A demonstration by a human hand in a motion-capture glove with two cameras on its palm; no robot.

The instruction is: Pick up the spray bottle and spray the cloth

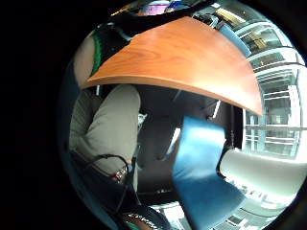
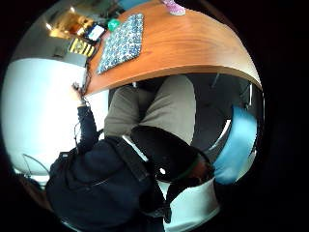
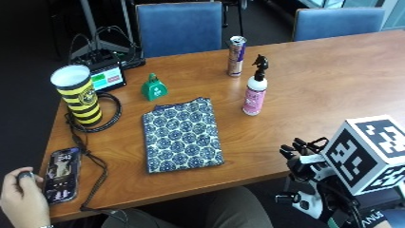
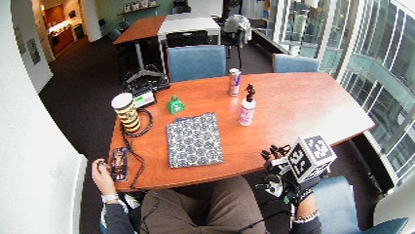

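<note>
My right hand (image 3: 310, 156) sits at the near table edge, mostly buried under its rig, so only a few black fingertips show and I cannot tell how the fingers are set. The outside view's lower edge cuts off my wrist. My bare left hand (image 3: 19, 194) is clipped at the corner beside the phone (image 3: 61, 175), whose screen is too small to read. The spray bottle (image 3: 255, 88)'s label print and the can (image 3: 236, 56)'s lettering are also unreadable. My palm views show only the table's underside and my lap.
</note>
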